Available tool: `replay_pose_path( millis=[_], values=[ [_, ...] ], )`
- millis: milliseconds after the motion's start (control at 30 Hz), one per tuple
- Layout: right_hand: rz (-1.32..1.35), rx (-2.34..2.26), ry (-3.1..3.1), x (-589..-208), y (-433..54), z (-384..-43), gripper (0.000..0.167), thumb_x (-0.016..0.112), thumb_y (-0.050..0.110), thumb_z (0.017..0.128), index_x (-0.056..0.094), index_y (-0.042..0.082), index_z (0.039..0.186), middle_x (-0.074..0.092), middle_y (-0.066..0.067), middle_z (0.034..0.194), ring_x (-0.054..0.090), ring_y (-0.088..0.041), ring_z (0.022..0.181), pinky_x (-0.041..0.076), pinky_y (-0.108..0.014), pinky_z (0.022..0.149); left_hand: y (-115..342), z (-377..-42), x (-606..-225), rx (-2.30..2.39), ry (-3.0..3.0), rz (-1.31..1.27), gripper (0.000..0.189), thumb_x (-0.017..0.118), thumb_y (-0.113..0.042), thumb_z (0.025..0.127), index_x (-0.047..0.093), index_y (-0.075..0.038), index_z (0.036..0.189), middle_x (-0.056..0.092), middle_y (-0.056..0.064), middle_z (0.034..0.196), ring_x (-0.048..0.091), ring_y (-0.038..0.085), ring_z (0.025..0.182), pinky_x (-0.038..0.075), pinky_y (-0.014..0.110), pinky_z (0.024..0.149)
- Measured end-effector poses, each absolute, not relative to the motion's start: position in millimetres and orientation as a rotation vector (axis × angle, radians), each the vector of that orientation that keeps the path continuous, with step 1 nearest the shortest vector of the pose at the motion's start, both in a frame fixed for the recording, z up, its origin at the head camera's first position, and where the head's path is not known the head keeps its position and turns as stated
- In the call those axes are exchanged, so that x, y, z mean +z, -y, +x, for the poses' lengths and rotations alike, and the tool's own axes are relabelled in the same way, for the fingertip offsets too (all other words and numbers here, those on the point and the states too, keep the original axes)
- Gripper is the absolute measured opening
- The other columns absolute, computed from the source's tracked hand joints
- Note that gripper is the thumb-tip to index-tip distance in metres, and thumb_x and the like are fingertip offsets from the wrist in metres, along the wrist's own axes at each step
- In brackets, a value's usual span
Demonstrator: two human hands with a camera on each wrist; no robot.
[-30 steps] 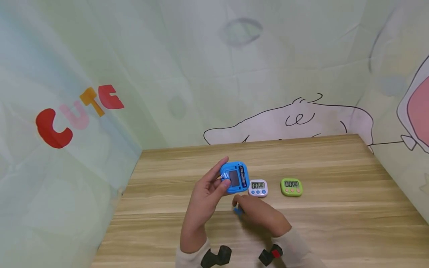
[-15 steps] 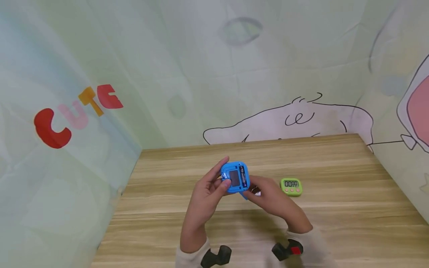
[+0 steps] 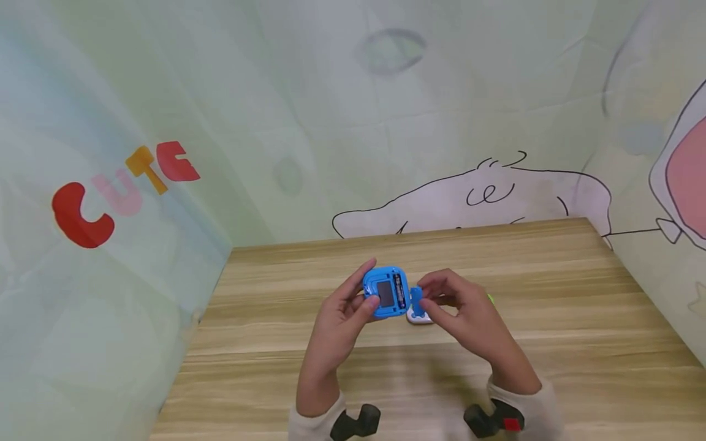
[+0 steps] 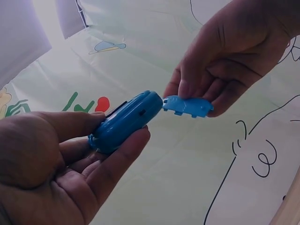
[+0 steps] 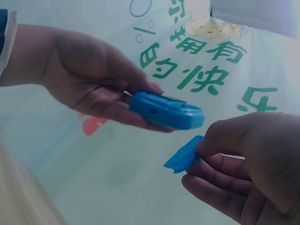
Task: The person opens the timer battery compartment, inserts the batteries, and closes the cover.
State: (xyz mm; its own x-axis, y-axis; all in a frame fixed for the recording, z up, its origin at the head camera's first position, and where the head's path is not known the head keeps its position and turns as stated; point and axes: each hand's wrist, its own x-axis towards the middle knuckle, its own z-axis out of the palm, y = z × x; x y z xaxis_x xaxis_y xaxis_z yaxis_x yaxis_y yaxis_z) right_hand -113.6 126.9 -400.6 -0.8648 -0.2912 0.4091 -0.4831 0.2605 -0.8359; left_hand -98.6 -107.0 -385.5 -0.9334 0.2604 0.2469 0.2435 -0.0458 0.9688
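Observation:
My left hand [image 3: 343, 321] grips a blue digital timer [image 3: 385, 293] by its left side, thumb on the back face. That back is turned up toward the head camera, and a dark battery [image 3: 399, 290] lies in its uncovered slot. Just right of the timer, my right hand [image 3: 460, 306] pinches a small blue battery cover [image 3: 417, 301] between thumb and fingers. In the left wrist view the cover [image 4: 188, 106] shows tabs along its lower edge, close beside the timer's end [image 4: 126, 123]. The right wrist view shows the cover [image 5: 185, 154] tilted, below the timer [image 5: 168, 111].
A white timer [image 3: 419, 318] lies on the wooden table [image 3: 265, 306], partly hidden behind the cover and right hand. Of a green timer [image 3: 491, 299], only an edge shows past the right hand. A printed cloth backdrop [image 3: 276, 122] rises behind the table.
My right hand has come up from the table with the battery cover, moving right and upward to beside the timer. It now hides most of the green timer. My left hand holds still.

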Motion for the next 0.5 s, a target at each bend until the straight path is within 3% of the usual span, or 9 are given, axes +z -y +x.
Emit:
replay_pose_path(
  millis=[300, 500],
  values=[
    [0.782, 1.887, 2.15, -392.7, -132.5, -105.3, 0.028, 0.067, -0.004, 0.088, 0.059, 0.008, 0.112, 0.065, -0.005, 0.098, 0.064, -0.019, 0.082, 0.059, -0.029, 0.07, 105.7, -97.0, -387.0, 2.136, -2.192, 0.575, 0.051, 0.059, -0.015, 0.099, 0.045, -0.028, 0.146, 0.057, 0.012, 0.133, 0.064, 0.025, 0.109, 0.056, 0.037, 0.084],
    [0.792, 2.001, 2.118, -396.6, -127.7, -107.5, 0.025, 0.065, -0.002, 0.09, 0.057, 0.008, 0.113, 0.063, -0.006, 0.1, 0.062, -0.02, 0.085, 0.058, -0.028, 0.071, 105.1, -94.9, -386.8, 2.091, -2.214, 0.589, 0.051, 0.058, -0.018, 0.099, 0.044, -0.032, 0.146, 0.059, 0.011, 0.131, 0.065, 0.022, 0.109, 0.056, 0.036, 0.084]
  ],
)
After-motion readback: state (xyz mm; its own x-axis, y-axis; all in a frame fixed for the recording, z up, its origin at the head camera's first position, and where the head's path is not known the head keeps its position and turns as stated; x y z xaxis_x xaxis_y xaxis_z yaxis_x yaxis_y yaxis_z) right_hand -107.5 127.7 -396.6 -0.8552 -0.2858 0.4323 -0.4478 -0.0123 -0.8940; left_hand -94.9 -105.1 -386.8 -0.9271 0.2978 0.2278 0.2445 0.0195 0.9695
